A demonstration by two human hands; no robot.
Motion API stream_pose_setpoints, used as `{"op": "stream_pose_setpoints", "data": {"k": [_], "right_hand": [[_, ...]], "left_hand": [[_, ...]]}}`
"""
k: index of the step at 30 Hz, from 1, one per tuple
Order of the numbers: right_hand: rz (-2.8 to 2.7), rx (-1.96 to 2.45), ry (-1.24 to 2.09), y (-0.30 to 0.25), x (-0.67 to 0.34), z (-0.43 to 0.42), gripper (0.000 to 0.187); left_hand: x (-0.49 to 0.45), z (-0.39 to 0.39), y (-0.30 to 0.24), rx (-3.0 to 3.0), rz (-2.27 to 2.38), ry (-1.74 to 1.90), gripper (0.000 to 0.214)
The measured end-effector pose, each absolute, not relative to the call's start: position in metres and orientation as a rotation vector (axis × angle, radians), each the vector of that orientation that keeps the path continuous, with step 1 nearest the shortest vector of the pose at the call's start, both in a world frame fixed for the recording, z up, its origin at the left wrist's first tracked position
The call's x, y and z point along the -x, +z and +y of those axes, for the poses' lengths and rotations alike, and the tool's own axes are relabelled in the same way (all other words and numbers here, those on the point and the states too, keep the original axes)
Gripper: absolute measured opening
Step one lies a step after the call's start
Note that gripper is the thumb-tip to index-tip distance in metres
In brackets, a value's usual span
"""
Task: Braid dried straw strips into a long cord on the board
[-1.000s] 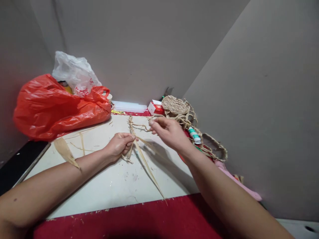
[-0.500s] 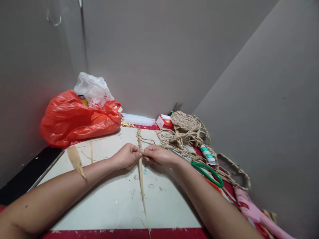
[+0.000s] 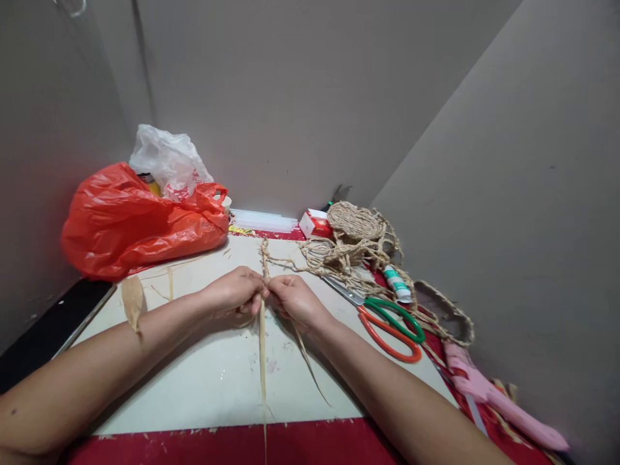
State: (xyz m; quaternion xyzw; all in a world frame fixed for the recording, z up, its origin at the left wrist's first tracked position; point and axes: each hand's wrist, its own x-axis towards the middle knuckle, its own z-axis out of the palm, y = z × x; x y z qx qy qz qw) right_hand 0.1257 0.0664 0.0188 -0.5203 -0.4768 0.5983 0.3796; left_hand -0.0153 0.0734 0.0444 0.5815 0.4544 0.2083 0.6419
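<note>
My left hand [image 3: 233,294] and my right hand [image 3: 292,299] meet at the middle of a white board [image 3: 213,381], both pinched on a braided cord of dried leaf strips [image 3: 264,258]. The braid runs away from my fingers toward the back of the board. Loose strip ends [image 3: 262,368] trail from my hands toward me, one straight down, one slanting right. A flake of dried leaf [image 3: 132,300] sticks to my left forearm.
A red plastic bag [image 3: 130,219] and a white bag [image 3: 167,158] sit at the back left. A pile of braided cord [image 3: 356,239], a small red-and-white box [image 3: 314,224], a glue tube [image 3: 396,283], orange-and-green scissors [image 3: 387,320] and a pink tool [image 3: 498,400] lie right. Walls close in.
My right hand came down from the braid's far part to meet my left hand. The scissors, hidden by my right arm a second ago, now show. The loose strips hang straighter.
</note>
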Motion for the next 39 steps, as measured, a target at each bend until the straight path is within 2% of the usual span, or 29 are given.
{"op": "stream_pose_setpoints", "data": {"k": [6,10,15,20,24,29,34,39], "right_hand": [[-1.008,1.22,1.745,0.018,-0.127,0.064,0.037],[-0.943,1.177,1.861,0.018,-0.129,0.063,0.029],[-0.967,1.179,1.872,0.018,-0.129,0.062,0.031],[-1.004,1.158,1.878,0.016,-0.132,0.065,0.025],[-0.971,1.124,1.905,0.021,-0.14,0.069,0.023],[-1.021,1.088,2.003,0.028,-0.147,0.073,0.015],[-1.087,1.08,2.067,0.027,-0.153,0.078,0.018],[-1.236,1.14,2.098,0.029,-0.16,0.083,0.021]], "left_hand": [[0.003,0.057,0.035,-1.285,0.999,0.579,0.015],[-0.002,0.05,0.021,-1.353,1.051,0.655,0.015],[-0.005,0.047,0.015,-1.42,1.086,0.674,0.014],[-0.004,0.05,0.03,-1.329,1.07,0.577,0.01],[0.011,0.067,0.047,-1.411,1.152,0.424,0.018],[0.023,0.086,0.04,-1.63,1.278,0.961,0.015],[0.012,0.084,0.027,-1.052,0.85,0.669,0.008],[0.011,0.08,0.031,-1.065,0.849,0.537,0.009]]}}
